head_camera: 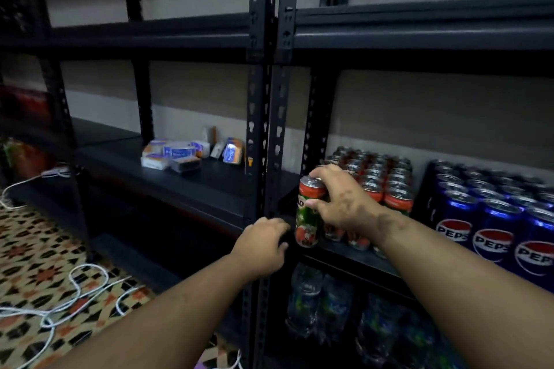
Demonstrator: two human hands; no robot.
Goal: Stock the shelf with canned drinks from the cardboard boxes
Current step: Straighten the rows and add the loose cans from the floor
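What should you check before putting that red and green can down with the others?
1. Right hand grips the red and green can firmly: ok.
2. Can upright: ok, only slightly tilted.
3. Free spot left of the red can rows: ok.
4. Left hand clear of the can's path, resting at the shelf post: ok.
5. Pepsi cans out of the way: ok.
6. Can bottom over the shelf: cannot tell.

My right hand (344, 204) grips red-green can (308, 213) by top, upright at shelf (344, 252) front edge, beside same-kind cans (380, 180). My left hand (263, 246) curls on black upright post (271, 135). Pepsi cans (491, 219) further right.
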